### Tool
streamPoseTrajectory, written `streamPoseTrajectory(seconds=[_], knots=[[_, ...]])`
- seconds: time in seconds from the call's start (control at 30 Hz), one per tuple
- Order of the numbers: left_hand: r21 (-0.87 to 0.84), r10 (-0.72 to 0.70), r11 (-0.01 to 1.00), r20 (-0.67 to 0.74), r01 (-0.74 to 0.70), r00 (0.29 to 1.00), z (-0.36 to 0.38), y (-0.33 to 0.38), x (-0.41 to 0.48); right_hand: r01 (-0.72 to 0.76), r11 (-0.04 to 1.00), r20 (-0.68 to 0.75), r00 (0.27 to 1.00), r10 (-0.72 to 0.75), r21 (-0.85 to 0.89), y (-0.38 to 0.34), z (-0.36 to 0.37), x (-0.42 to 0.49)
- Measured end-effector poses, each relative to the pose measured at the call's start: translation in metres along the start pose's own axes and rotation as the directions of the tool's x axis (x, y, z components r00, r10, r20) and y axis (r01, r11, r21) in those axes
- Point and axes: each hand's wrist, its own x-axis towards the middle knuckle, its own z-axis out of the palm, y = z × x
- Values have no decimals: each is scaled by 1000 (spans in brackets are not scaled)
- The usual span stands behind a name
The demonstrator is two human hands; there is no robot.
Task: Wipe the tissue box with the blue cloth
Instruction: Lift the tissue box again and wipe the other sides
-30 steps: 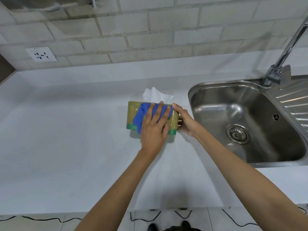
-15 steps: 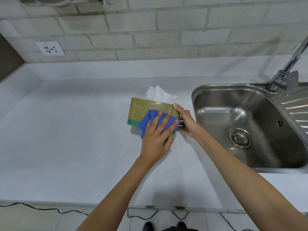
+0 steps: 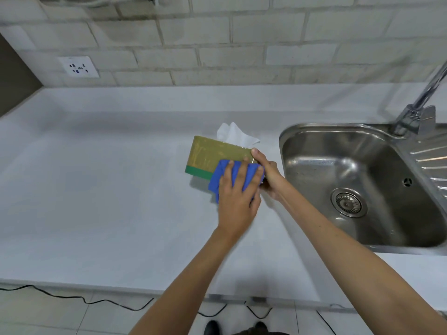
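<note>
An olive tissue box (image 3: pixel 212 154) with a green lower band lies tipped on the white counter, a white tissue (image 3: pixel 235 135) sticking out behind it. My left hand (image 3: pixel 238 197) presses the blue cloth (image 3: pixel 217 176) flat against the box's near right face, fingers spread over the cloth. My right hand (image 3: pixel 268 170) grips the box's right end, thumb on its upper edge. The box's right end is hidden by both hands.
A steel sink (image 3: pixel 338 155) with a drain (image 3: pixel 348 204) lies just right of the box, its faucet (image 3: pixel 420 112) at the back right. A wall socket (image 3: pixel 78 66) sits on the tiled wall at left. Cables (image 3: pixel 72 297) run on the floor below the counter edge.
My left hand has dragged the blue cloth from the box's upper part down and to the right, toward me. My right hand keeps its grip on the box's end.
</note>
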Motion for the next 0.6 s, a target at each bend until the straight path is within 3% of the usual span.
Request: streamPoseTrajectory(seconds=[0.07,0.1,0.2,0.3,0.37,0.4,0.47,0.6], knots=[[42,122,992,3,-122,993,0,-15,-2,1,1000,-12,1000,-1,-18,-1,1,0],[38,104,994,-8,-104,994,-1,-21,-2,-6,1000,-31,999,6,-15,-1,2,-1],[-79,-223,973,-76,217,972,-4,-36,7,-26,999,-92,996,24,-23,1,7,-1],[-268,-588,792,-93,549,803,-6,-57,26,-28,997,-119,993,19,-69,1,13,-2],[-309,-718,679,-92,666,690,-7,-66,39,-14,996,-131,991,2,-88,0,19,-1],[-297,-740,660,-93,690,667,-7,-66,42,-10,996,-147,989,-4,-93,0,21,-1],[-260,-722,681,-85,684,687,-7,-57,43,-8,995,-179,984,-9,-95,0,24,0],[-258,-581,792,-42,553,813,-1,-20,22,35,994,-198,979,-56,-104,-1,30,0]])
